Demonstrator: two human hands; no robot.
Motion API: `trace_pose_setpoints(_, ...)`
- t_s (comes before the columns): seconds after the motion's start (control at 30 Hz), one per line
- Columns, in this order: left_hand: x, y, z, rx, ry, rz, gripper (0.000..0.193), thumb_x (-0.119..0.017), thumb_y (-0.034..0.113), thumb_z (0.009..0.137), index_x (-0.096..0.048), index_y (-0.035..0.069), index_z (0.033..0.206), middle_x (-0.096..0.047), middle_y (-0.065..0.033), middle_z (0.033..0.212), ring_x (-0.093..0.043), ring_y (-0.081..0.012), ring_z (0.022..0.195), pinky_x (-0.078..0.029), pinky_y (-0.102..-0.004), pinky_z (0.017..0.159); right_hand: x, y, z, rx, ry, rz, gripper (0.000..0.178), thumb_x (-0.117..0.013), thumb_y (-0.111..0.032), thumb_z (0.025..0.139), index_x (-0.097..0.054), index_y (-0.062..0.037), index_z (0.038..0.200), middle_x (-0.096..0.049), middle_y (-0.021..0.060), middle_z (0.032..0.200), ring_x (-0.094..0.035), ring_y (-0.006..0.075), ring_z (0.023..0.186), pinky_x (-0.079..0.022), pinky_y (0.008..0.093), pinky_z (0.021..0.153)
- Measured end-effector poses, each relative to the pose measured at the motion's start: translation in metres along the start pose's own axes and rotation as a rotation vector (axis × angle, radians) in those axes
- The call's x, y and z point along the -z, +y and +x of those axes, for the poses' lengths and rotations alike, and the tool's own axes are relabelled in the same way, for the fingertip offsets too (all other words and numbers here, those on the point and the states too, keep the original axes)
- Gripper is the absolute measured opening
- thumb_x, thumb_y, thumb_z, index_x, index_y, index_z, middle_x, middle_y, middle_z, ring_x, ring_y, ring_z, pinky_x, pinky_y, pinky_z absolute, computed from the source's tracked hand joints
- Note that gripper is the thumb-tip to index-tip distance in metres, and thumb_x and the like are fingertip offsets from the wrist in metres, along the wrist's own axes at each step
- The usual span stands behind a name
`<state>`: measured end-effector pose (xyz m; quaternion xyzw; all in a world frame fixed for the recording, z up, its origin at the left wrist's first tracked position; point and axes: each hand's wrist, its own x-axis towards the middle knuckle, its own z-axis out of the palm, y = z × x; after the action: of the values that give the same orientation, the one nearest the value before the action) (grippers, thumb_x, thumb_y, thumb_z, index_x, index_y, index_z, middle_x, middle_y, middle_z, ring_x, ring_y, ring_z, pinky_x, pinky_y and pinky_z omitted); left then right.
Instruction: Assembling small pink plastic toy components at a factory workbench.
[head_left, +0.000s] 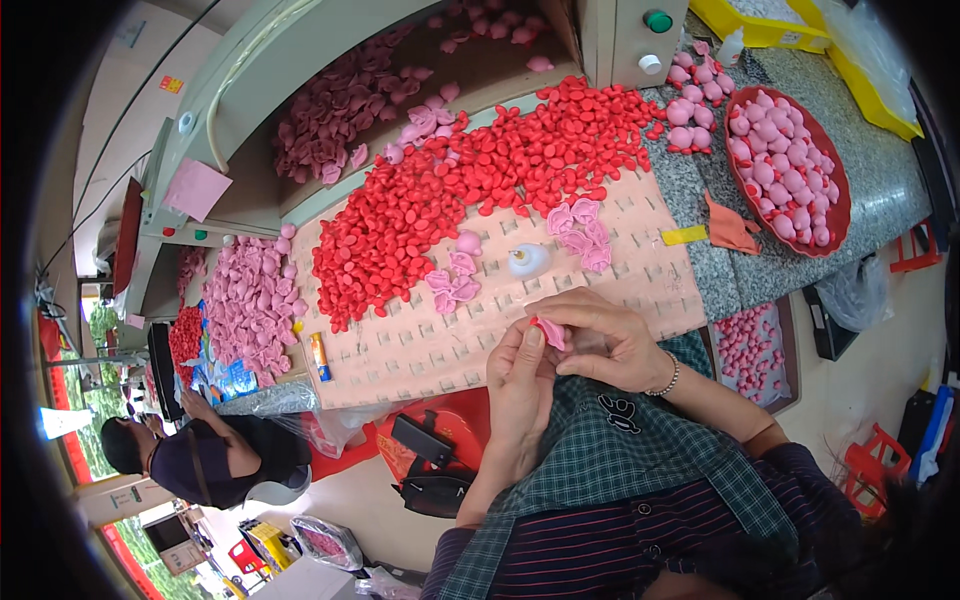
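My left hand and my right hand meet over the near edge of the work mat. Both are closed on a small pink soft piece with a bit of red at its edge, pinched between the fingertips. Beyond them stands a small white bottle with a narrow tip. Loose pink shell-like pieces lie to its right, and more pink pieces lie to its left. A wide heap of small red oval pieces covers the far part of the mat.
On the right, a red basket holds pink-and-red round figures. Pink pieces are heaped at the left, near a small orange-and-blue tube. A grey machine housing arches over the back. A co-worker sits at the left.
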<state>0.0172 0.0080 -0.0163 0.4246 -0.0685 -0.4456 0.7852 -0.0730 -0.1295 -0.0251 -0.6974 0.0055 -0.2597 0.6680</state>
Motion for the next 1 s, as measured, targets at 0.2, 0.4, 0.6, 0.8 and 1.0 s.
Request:
trace_pose_setpoints(0.2,-0.007,0.002,0.000,0.043,0.046,-0.076,0.029,-0.057,0.023,0.101,-0.059,-0.001,0.116,-0.063,-0.0057,0.101,-0.059,-0.0151,0.095,-0.046,-0.0300,0.090,-0.005,0.002,0.001,0.079,0.034,-0.152,0.040,-0.073,-0.006,0.080,-0.066,-0.0020,0.120,-0.066,0.0141,0.122,-0.063,0.0288,0.111,-0.046,0.0387,0.095)
trace_pose_setpoints(0.4,0.005,0.000,0.000,0.031,-0.062,-0.106,0.032,-0.054,0.020,0.102,-0.057,-0.003,0.123,-0.065,-0.0089,0.111,-0.061,-0.0155,0.102,-0.047,-0.0303,0.092,-0.007,-0.001,0.003,0.173,0.087,-0.336,0.035,-0.074,-0.009,0.080,-0.069,-0.0040,0.114,-0.069,0.0131,0.116,-0.066,0.0282,0.107,-0.047,0.0364,0.089)
trace_pose_setpoints(0.6,-0.002,0.002,0.000,0.070,-0.040,-0.094,0.031,-0.055,0.022,0.102,-0.058,-0.001,0.123,-0.065,-0.0080,0.113,-0.061,-0.0150,0.104,-0.047,-0.0305,0.093,-0.008,-0.002,0.002,0.133,0.129,-0.306,0.037,-0.073,-0.011,0.081,-0.067,-0.0017,0.117,-0.068,0.0140,0.116,-0.066,0.0288,0.106,-0.047,0.0368,0.090)
trace_pose_setpoints(0.8,-0.003,0.002,-0.004,0.044,-0.036,0.020,0.025,-0.054,0.016,0.102,-0.057,0.000,0.121,-0.066,-0.0079,0.113,-0.061,-0.0155,0.102,-0.048,-0.0314,0.091,0.007,0.003,-0.007,-0.199,0.265,0.247,0.039,-0.062,-0.021,0.097,-0.058,0.0024,0.129,-0.066,0.0175,0.117,-0.065,0.0257,0.104,-0.050,0.0352,0.091)
trace_pose_setpoints(1.0,0.028,0.003,-0.011,-0.732,0.213,1.201,0.019,-0.056,-0.003,0.093,-0.062,-0.004,0.111,-0.066,-0.0152,0.105,-0.063,-0.0252,0.099,-0.048,-0.0331,0.089,0.023,0.003,-0.013,-0.385,0.392,0.809,0.045,-0.055,-0.025,0.101,-0.049,0.0010,0.137,-0.064,0.0210,0.119,-0.069,0.0270,0.091,-0.055,0.0328,0.076)
